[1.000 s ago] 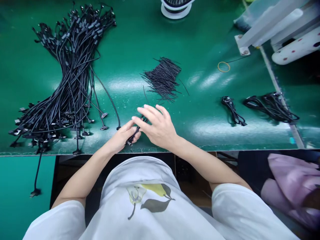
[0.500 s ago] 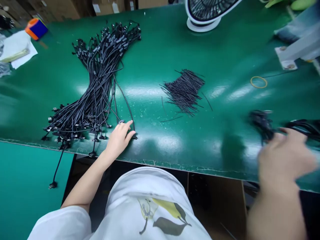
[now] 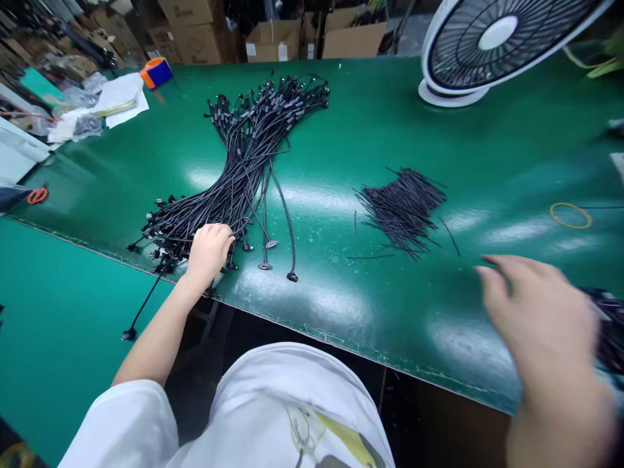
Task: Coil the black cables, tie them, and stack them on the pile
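Bare green table (image 3: 341,286) lies open between the cable bundle (image 3: 234,175) at nine o'clock and the pile of twist ties (image 3: 402,208) at two o'clock. The fan (image 3: 487,45) blocks one o'clock; boxes (image 3: 273,36) wall off twelve.

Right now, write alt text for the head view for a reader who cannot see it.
A person's left hand rests on the near end of a large bundle of black cables on a green table, while the blurred right hand hovers open at the right. A pile of short black ties, a white fan and a rubber band lie beyond.
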`<act>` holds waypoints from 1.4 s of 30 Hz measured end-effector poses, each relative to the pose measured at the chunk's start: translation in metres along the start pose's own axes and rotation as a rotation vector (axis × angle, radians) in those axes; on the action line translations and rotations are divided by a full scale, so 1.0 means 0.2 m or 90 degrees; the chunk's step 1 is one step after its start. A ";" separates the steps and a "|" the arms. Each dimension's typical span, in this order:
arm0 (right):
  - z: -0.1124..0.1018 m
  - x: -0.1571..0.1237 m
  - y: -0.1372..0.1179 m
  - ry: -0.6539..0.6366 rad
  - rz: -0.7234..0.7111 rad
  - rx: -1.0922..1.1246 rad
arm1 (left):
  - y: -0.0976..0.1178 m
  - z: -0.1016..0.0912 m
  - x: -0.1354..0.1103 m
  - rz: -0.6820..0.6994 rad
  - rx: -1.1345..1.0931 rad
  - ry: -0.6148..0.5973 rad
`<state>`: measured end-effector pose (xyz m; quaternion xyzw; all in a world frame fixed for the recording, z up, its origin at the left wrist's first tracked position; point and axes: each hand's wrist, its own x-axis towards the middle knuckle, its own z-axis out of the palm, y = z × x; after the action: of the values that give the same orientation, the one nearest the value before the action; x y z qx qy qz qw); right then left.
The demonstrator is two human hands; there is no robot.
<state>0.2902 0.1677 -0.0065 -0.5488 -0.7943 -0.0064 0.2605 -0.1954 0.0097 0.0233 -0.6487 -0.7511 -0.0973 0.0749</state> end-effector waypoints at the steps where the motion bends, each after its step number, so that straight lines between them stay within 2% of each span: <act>1: 0.01 0.06 -0.16 -0.035 -0.069 0.027 | 0.02 -0.04 -0.01 0.005 -0.038 0.047; 2: 0.03 0.11 -0.34 -0.104 -0.122 0.076 | 0.04 -0.10 -0.01 0.019 -0.080 0.102; 4: 0.06 0.18 -0.73 -0.176 -0.256 0.200 | 0.11 -0.23 -0.05 0.077 -0.150 0.204; 7: 0.17 0.31 -1.26 -0.232 -0.387 0.349 | 0.20 -0.43 -0.13 0.225 -0.161 0.266; 9: 0.23 0.44 -1.49 -0.277 -0.475 0.349 | 0.20 -0.52 -0.19 0.269 -0.127 0.277; 10: 0.25 0.51 -1.57 -0.292 -0.493 0.317 | 0.16 -0.55 -0.21 0.249 -0.111 0.285; 11: 0.24 0.59 -1.60 -0.273 -0.483 0.283 | 0.11 -0.56 -0.23 0.200 -0.098 0.293; 13: 0.17 0.72 -1.60 -0.161 -0.428 0.244 | -0.04 -0.56 -0.26 0.046 -0.099 0.304; 16: -0.04 0.83 -1.49 0.070 -0.392 0.231 | -0.26 -0.51 -0.30 -0.177 -0.146 0.278; 17: -0.11 0.83 -1.46 0.125 -0.406 0.236 | -0.31 -0.48 -0.30 -0.221 -0.168 0.250; 19: -0.23 0.82 -1.43 0.194 -0.414 0.282 | -0.36 -0.41 -0.31 -0.251 -0.226 0.161; 21: -0.30 0.78 -1.44 0.209 -0.393 0.350 | -0.36 -0.35 -0.30 -0.235 -0.288 0.089; 22: -0.32 0.77 -1.45 0.215 -0.387 0.371 | -0.36 -0.32 -0.30 -0.225 -0.314 0.079; 23: -0.34 0.77 -1.46 0.223 -0.391 0.369 | -0.36 -0.30 -0.30 -0.222 -0.332 0.094; 26: -0.41 0.82 -1.44 0.229 -0.406 0.256 | -0.38 -0.27 -0.30 -0.266 -0.353 0.212; 28: -0.48 0.87 -1.37 0.148 -0.365 0.134 | -0.41 -0.28 -0.32 -0.306 -0.457 0.255; 30: -0.53 0.89 -1.25 0.065 -0.299 0.030 | -0.43 -0.29 -0.35 -0.331 -0.640 0.220; 32: -0.56 0.86 -1.10 0.034 -0.232 -0.049 | -0.43 -0.31 -0.38 -0.349 -0.813 0.099; 35: -0.53 0.66 -0.90 0.027 -0.199 -0.216 | -0.31 -0.33 -0.40 -0.360 -0.952 -0.091; 37: -0.48 0.43 -0.84 -0.050 -0.289 -0.311 | -0.14 -0.33 -0.37 -0.310 -0.990 -0.169; 38: -0.46 0.31 -0.84 -0.104 -0.368 -0.284 | -0.02 -0.32 -0.34 -0.259 -0.995 -0.216; 40: -0.43 0.09 -0.89 -0.250 -0.544 -0.098 | 0.22 -0.29 -0.26 -0.165 -0.971 -0.220; 42: -0.42 -0.02 -0.97 -0.321 -0.594 0.032 | 0.44 -0.26 -0.20 -0.044 -0.925 -0.223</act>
<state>0.1556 0.0614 0.1184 -0.1149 -0.9920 0.0297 0.0437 -0.1037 -0.0288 0.0679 -0.5171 -0.5185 -0.4666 -0.4961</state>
